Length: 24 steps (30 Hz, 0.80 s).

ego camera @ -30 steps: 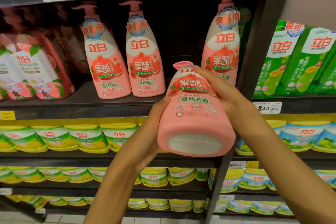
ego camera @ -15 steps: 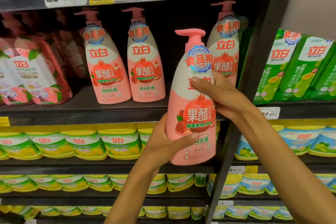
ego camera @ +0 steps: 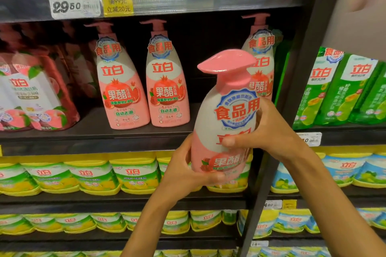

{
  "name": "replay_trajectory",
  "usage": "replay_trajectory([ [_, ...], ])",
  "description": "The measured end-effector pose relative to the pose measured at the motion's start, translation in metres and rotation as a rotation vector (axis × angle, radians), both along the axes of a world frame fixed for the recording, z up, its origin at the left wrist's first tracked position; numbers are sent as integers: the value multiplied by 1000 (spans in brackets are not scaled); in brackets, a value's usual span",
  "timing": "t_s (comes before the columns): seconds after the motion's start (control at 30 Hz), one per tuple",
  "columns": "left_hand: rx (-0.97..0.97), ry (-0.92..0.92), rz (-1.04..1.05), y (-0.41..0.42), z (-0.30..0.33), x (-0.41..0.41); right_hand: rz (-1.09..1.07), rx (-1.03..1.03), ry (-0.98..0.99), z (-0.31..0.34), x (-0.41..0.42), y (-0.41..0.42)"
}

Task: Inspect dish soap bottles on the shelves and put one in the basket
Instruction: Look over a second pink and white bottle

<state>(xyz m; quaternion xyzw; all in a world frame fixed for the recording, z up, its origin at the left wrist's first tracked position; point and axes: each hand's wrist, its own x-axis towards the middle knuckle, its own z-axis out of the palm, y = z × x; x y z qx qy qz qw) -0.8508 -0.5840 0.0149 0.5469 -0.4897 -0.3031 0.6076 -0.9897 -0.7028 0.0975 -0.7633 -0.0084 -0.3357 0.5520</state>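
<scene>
**Pink bottle tipped toward the camera**

Tilted since half a second ago, the pink pump bottle (ego camera: 224, 123) now leans its pump head toward the lens, where before it stood nearly upright with the front label square to view. It sits right of centre in the frame, off the shelf, held in both hands. The left hand (ego camera: 188, 170) cups the lower body from the left, thumb curled across the front near the base. The right hand (ego camera: 269, 131) wraps the upper body from the right, thumb pressed on the white band of the label.

Behind it, the dark shelf (ego camera: 100, 131) carries two matching pink bottles (ego camera: 123, 89) at centre left and a third (ego camera: 261, 56) partly hidden by the held bottle's pump. Glossy red refill pouches (ego camera: 31, 94) fill the left edge; green pouches (ego camera: 344, 89) stand at the right beyond a dark upright post (ego camera: 300, 69). Yellow-lidded tubs (ego camera: 133, 173) line the lower shelves. A price tag (ego camera: 73, 5) reads 29.50 at upper left.
</scene>
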Motion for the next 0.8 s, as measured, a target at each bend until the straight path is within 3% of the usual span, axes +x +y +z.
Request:
replay_trajectory([
  [0.2,-22,249,-31,4,-5,3,136,289,10,-4,14,-8],
  [0.33,-22,275,-41,0,-11,1,122,501,-33,-8,26,-7],
  [0.43,8,288,22,-5,-17,3,17,518,-52,-6,27,-2],
  [0.53,30,292,79,-11,-17,3,-176,385,-94,-2,31,9],
  [0.6,27,404,107,-16,-15,-1,-259,354,-110,2,36,15],
  [0.8,-46,637,35,-23,-15,-1,-161,428,-6,13,37,-1],
])
